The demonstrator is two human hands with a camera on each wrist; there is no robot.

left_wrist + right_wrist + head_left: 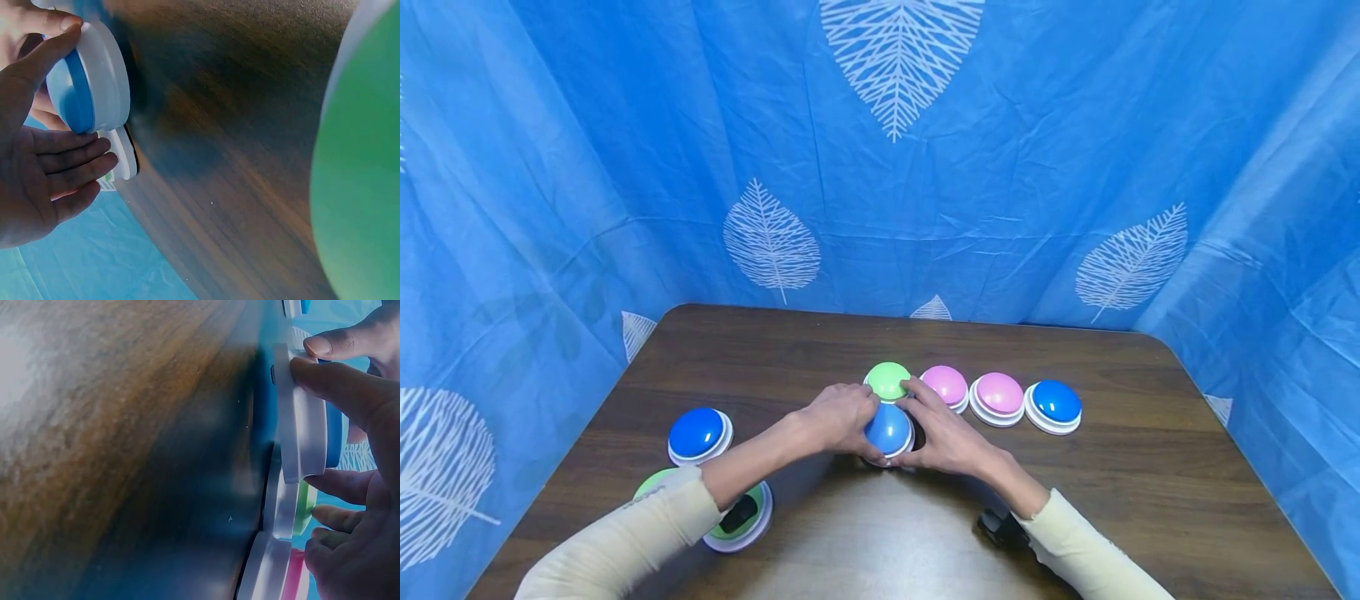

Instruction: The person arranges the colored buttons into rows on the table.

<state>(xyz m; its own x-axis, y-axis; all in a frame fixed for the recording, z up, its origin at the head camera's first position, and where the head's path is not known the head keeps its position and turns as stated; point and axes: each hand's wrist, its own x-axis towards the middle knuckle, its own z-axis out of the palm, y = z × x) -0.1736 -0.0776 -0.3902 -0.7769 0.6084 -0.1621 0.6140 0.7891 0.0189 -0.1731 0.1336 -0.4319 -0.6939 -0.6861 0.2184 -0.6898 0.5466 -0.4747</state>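
Observation:
Between both hands is a blue dome push button (pixel 887 428) with a white base, near the middle of the table. My left hand (pixel 841 421) holds its left side, thumb at the near edge and fingers at the far side. The right hand (pixel 949 433) grips the opposite side. In the right wrist view, the button's white base (pixel 303 419) is a little off the table. Directly behind it sits a green push button (pixel 887 379), partly hidden, with right-hand fingertips close to it. A pink push button (pixel 944 384) stands just right of the green one.
Another pink button (pixel 1000 392) and a blue button (pixel 1057 402) continue the row rightward. At the left lie a blue button (pixel 696 432) and green dome parts (pixel 752 518), partly covered by the left sleeve. A blue leaf-print curtain (pixel 880 208) hangs behind the wooden table (pixel 1150 500).

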